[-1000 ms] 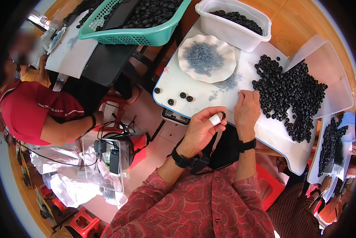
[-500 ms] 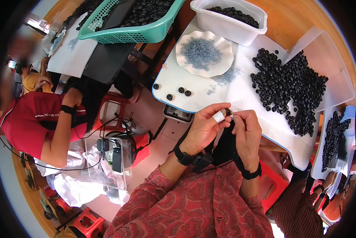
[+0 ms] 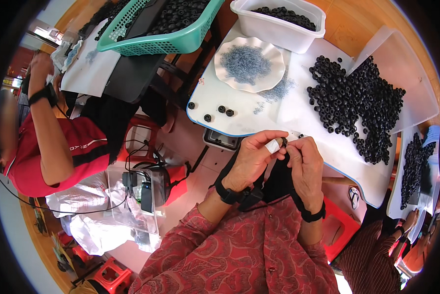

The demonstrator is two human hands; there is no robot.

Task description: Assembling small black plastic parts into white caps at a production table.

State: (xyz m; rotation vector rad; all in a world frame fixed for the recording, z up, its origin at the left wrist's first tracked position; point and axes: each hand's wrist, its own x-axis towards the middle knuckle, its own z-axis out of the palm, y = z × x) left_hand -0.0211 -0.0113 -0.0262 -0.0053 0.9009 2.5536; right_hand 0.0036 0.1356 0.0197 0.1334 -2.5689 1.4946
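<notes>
Beyond the left hand [image 3: 249, 161] lie four loose black rings [image 3: 222, 109].

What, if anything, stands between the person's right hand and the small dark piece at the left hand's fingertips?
Nothing visible does: the right hand is close beside the small dark piece in the left hand, and the white wrap lies on the piece's other side. Whether the right hand touches the piece is unclear.

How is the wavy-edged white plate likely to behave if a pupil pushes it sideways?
The white plate would probably slide rather than tip, looking broad and low. The tiny grey pieces heaped on it might shift or spill, since they look loose.
</notes>
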